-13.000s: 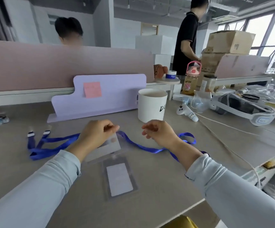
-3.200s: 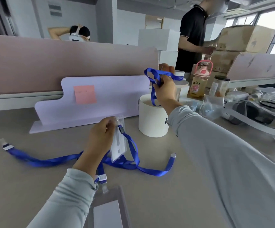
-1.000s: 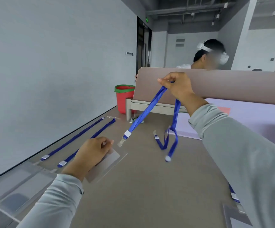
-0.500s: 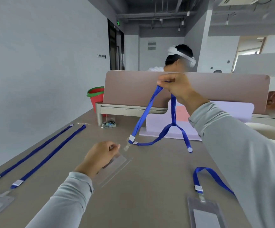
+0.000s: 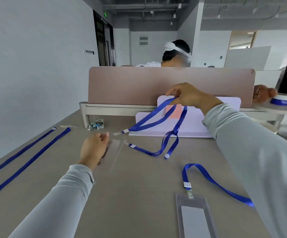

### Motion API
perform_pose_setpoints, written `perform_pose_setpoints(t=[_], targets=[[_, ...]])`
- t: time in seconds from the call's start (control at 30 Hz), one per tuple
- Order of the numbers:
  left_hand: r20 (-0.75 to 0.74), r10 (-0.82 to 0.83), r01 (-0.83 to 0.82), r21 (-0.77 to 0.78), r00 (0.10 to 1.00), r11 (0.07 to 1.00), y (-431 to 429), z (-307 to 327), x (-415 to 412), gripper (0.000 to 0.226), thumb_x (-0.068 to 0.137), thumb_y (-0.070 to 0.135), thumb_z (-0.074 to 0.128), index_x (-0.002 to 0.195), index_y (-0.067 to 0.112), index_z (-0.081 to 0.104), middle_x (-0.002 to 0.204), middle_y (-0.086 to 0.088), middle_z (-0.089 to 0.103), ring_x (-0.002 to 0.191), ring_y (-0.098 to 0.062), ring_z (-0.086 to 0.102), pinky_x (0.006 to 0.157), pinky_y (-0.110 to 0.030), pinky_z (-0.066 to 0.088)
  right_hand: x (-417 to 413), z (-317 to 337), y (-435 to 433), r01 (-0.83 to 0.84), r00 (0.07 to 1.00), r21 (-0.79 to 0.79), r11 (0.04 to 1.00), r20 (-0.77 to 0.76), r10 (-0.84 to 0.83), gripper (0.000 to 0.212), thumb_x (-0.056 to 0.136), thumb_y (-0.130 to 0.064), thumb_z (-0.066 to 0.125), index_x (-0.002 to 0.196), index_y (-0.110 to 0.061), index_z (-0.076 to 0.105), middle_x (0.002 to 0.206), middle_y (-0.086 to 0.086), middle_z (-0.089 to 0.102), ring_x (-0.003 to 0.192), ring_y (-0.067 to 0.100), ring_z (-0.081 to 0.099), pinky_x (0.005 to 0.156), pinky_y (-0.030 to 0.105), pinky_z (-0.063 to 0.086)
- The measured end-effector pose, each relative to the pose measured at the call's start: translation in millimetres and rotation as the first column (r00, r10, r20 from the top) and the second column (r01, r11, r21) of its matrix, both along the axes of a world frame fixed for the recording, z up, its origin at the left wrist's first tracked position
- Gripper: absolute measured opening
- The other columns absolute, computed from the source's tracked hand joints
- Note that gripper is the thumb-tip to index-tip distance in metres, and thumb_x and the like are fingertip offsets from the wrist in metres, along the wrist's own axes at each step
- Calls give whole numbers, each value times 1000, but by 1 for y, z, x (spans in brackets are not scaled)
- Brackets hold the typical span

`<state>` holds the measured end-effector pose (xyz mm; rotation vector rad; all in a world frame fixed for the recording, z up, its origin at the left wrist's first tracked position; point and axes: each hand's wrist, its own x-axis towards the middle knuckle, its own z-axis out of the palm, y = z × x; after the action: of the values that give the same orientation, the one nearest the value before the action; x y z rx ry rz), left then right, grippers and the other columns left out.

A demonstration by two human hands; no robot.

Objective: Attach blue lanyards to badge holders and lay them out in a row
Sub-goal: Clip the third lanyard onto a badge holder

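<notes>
Head view: right hand [image 5: 189, 96] pinches blue lanyard [image 5: 149, 120] aloft.

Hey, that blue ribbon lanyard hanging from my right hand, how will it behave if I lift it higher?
Probably very floppy: the blue ribbon lanyard sags in loops from the right hand and its low part lies on the grey desk. Likely light, since a fingertip pinch carries it. Its loose clip ends may swing.
</notes>
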<state>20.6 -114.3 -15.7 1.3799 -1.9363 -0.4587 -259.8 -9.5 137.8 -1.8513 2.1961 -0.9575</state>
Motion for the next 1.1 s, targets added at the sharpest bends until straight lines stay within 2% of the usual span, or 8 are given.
perform_pose_setpoints(t=[0.13, 0.27, 0.4, 0.57, 0.67, 0.87, 1.0, 1.1], targets=[[-139, 90, -84, 51, 986, 995, -15, 8, 3, 45, 98, 33, 34, 84, 0, 61, 78, -20, 62, 75, -34, 59, 66, -36, 47, -22, -8, 10, 136, 930, 273, 952, -366, -28, 33, 75, -9, 74, 107, -13, 65, 101, 7, 55, 84, 23, 52, 68, 27, 44], [-138, 127, -111, 113, 982, 987, -23, 3, 0, 46, 98, 33, 35, 85, -3, 61, 81, -22, 61, 82, -38, 60, 72, -40, 47, -32, -12, 12, 343, 871, -67, 937, -350, -344, 24, 83, 2, 50, 100, -6, 65, 109, 12, 62, 95, 30, 57, 74, 33, 47], [-161, 118, -90, 173, 980, 981, -18, -11, -14, 44, 98, 30, 37, 74, 0, 58, 73, -20, 59, 80, -37, 59, 69, -37, 44, -37, -4, 18, 525, 794, -44, 850, -335, -507, 21, 89, -11, 44, 101, -5, 60, 91, 12, 61, 78, 30, 55, 60, 32, 46], [-261, -13, 55, 155, 965, 986, -4, -17, -46, 44, 99, 33, 33, 74, 6, 57, 68, -13, 58, 75, -32, 56, 65, -33, 37, -33, -6, 18, 428, 900, 55, 902, 67, -431, 25, 89, -4, 33, 83, -4, 58, 60, 7, 62, 50, 19, 59, 50, 24, 46], [-257, -156, 181, 75, 954, 981, 11, -6, -71, 49, 100, 36, 31, 78, 2, 58, 73, -16, 56, 73, -28, 52, 59, -34, 32, -25, -10, 19, 374, 918, 48, 926, 122, -377, 25, 86, 2, 34, 71, -9, 50, 42, 0, 58, 31, 6, 54, 43, 18, 46], [-142, -437, 442, 0, 888, 897, 39, 22, -112, 35, 100, 20, 31, 112, 11, 63, 117, -3, 63, 101, -16, 54, 82, -20, 34, -13, -28, 25, 180, 929, -64, 982, 338, -148, 24, 88, 7, 40, 96, 7, 62, 87, 13, 65, 77, 31, 66, 67, 31, 59], [-18, -540, 540, -7, 842, 842, 48, 28, -129, 28, 98, 20, 41, 108, 11, 66, 114, -2, 66, 98, -15, 58, 84, -21, 39, -7, -36, 27, 93, 900, -103, 990, 434, -39, 16, 91, -3, 49, 87, 0, 64, 87, 11, 66, 77, 23, 63, 74, 30, 58], [7, -585, 585, 23, 811, 811, 56, 27, -136, 26, 96, 23, 47, 106, 10, 67, 110, -4, 67, 89, -12, 57, 80, -20, 39, -4, -41, 27, 56, 785, -70, 996, 619, -1, 30, 98, -24, 44, 78, -11, 64, 81, 5, 65, 76, 20, 61, 79, 30, 54]])
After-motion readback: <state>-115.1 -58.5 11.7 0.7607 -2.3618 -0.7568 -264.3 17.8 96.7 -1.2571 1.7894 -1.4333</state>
